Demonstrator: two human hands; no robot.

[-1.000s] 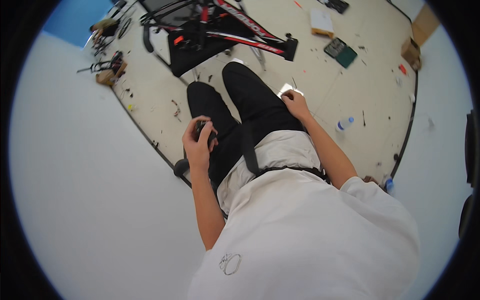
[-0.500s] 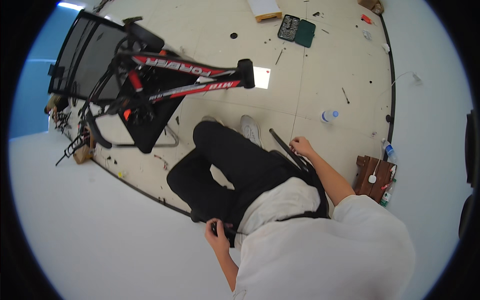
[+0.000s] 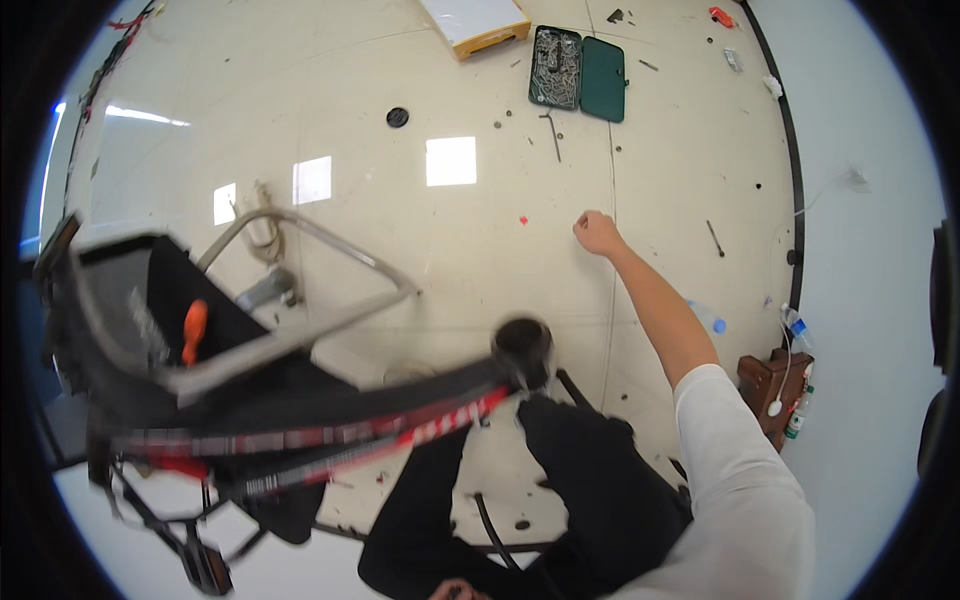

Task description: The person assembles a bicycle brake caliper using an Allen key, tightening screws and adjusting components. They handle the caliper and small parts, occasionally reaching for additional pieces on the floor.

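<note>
My right hand point(image 3: 598, 233) is stretched forward above the tiled floor, its fingers curled closed. Whatever it holds, if anything, is hidden. At the lower edge, over my lap, only part of my left hand point(image 3: 456, 590) shows. Its fingers look closed around something small and dark that I cannot make out. A black and red bicycle frame point(image 3: 300, 445), blurred, crosses the left side, with its head tube point(image 3: 523, 350) in front of my knees. Neither hand touches it. An orange-handled tool point(image 3: 195, 330) stands behind the frame, beside the bent metal legs of a chair point(image 3: 345, 325).
Ahead lies an open green case point(image 3: 603, 80) full of small metal parts, near a white and yellow board point(image 3: 475, 25). A hex key point(image 3: 553, 138) and several small parts are scattered on the floor. At right are a bottle point(image 3: 710, 317) and a brown wooden stool point(image 3: 765, 385).
The view has shifted, and the bicycle frame now appears lower and nearer. My right hand has left the chair's armrest and reached forward. My left hand has dropped to the lower edge.
</note>
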